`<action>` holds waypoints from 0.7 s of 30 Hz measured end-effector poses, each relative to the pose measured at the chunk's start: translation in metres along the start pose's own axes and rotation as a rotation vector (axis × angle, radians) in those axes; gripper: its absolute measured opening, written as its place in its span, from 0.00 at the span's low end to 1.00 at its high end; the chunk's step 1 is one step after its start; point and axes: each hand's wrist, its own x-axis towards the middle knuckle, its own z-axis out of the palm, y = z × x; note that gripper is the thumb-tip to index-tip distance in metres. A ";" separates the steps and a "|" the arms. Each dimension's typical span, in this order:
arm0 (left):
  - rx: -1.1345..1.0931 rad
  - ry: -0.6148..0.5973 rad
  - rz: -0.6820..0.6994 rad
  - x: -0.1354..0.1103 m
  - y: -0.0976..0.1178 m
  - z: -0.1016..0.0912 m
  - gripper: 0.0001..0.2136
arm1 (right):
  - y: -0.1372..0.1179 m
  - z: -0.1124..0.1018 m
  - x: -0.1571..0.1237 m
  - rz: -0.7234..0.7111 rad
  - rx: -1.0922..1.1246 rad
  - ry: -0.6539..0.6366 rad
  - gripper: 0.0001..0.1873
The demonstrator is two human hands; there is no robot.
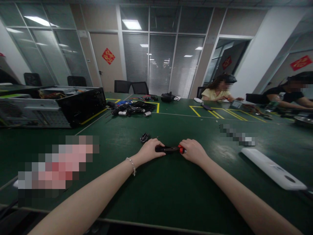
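Observation:
In the head view, my right hand (pixel 194 150) is closed around the red handles of a pair of pliers (pixel 172 149). The dark metal jaws point left, toward my other hand. My left hand (pixel 151 150), with a beaded bracelet at the wrist, pinches a small black piece (pixel 159 149) at the tip of the jaws. Whether the jaws grip this piece is too small to tell. Just beyond my left hand lies a small coiled black cable (pixel 145 137) on the green tabletop (pixel 156 195).
An open computer case (pixel 85 106) stands at the left. Several cables (pixel 133 108) lie in a heap farther back. A white power strip (pixel 274 168) is at the right, near a blurred-out item (pixel 237 135). Two people sit at the far right.

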 end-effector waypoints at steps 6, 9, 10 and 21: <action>0.010 -0.009 -0.023 0.000 -0.001 0.001 0.16 | 0.000 0.002 0.001 0.001 -0.038 0.010 0.09; 0.021 -0.009 -0.038 0.001 -0.001 0.002 0.16 | -0.001 0.001 0.001 0.005 -0.042 0.015 0.09; 0.024 -0.013 -0.043 0.001 0.000 0.002 0.17 | -0.001 0.001 0.000 0.006 -0.035 0.022 0.09; 0.022 -0.013 -0.060 0.000 0.004 -0.002 0.15 | 0.001 0.004 0.000 0.009 -0.011 0.051 0.07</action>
